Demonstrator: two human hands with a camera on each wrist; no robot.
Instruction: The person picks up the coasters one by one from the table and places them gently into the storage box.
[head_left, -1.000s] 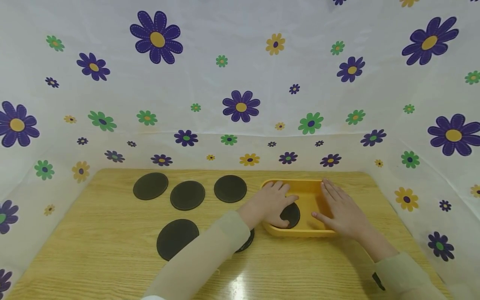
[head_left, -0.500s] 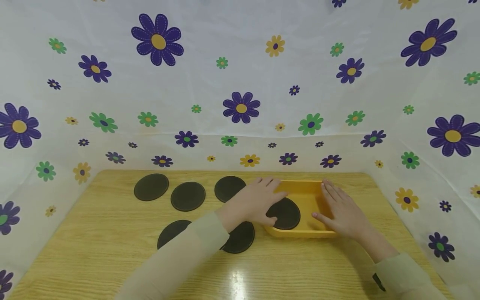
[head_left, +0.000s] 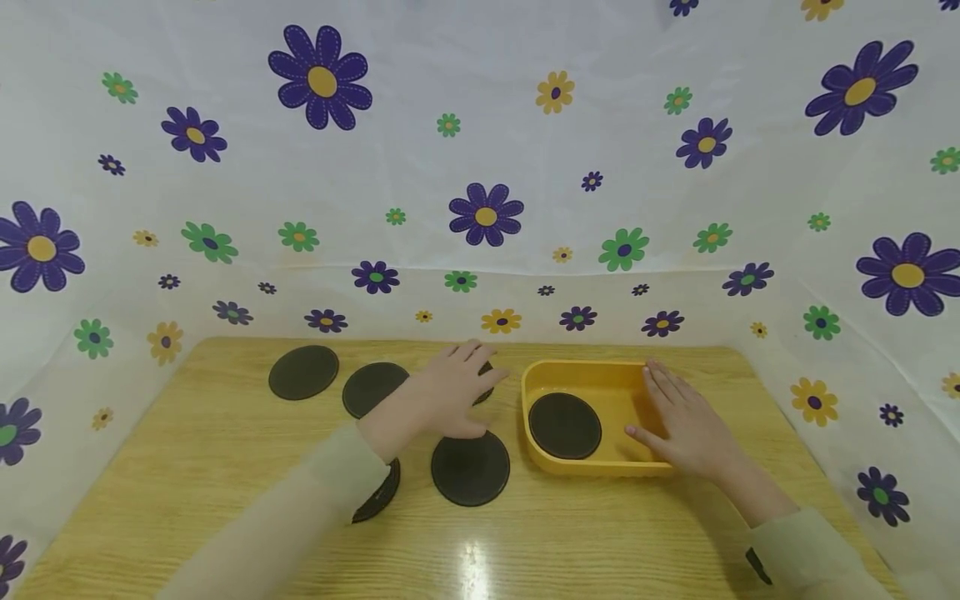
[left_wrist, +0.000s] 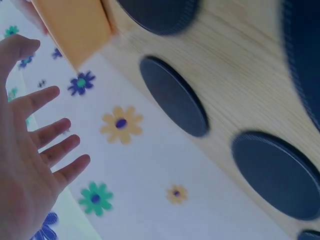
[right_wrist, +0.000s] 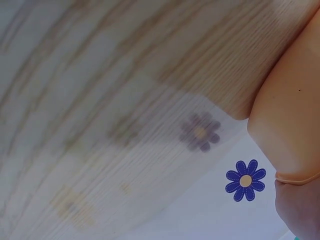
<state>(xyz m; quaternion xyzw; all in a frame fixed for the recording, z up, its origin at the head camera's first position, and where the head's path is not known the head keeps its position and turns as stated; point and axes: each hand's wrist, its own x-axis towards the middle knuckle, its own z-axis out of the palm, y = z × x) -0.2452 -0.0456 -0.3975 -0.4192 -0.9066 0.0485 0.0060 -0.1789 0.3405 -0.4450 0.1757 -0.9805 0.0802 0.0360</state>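
Note:
My left hand (head_left: 442,392), fingers spread and holding nothing, is over the table left of the yellow tray (head_left: 585,468). It partly covers a black round coaster (head_left: 483,385) at the back. Just below its thumb lies another black coaster (head_left: 470,468). The left wrist view shows the same hand (left_wrist: 30,145) with an empty palm, black coasters (left_wrist: 172,95) beyond it. My right hand (head_left: 690,421) rests with straight fingers along the tray's right end, thumb inside. A black coaster (head_left: 565,426) lies in the tray's left part.
More black coasters lie on the wooden table (head_left: 187,467): one at the far left (head_left: 303,372), one behind my left wrist (head_left: 371,387) and one partly under my left sleeve (head_left: 378,496). A white flowered cloth (head_left: 405,167) surrounds the table's back and sides.
My left hand has let go of the coaster in the tray and moved left, out over the table. The coaster stays in the tray's left part. My right hand has not moved.

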